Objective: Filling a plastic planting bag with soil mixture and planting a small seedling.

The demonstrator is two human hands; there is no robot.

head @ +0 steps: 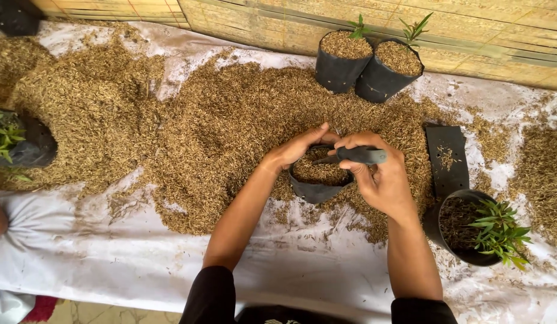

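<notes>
Now both hands, left [296, 150] and right [380, 180], around a husk-filled black grow bag [317, 186].

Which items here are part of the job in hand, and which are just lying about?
In hand:
- left hand, holding the bag's rim
- right hand, holding a dark tool handle
- small black grow bag, part filled with husk
- loose husk pile

Lying about:
- two filled bags with seedlings
- flat empty bags
- bag with plants
- white sheet
</notes>
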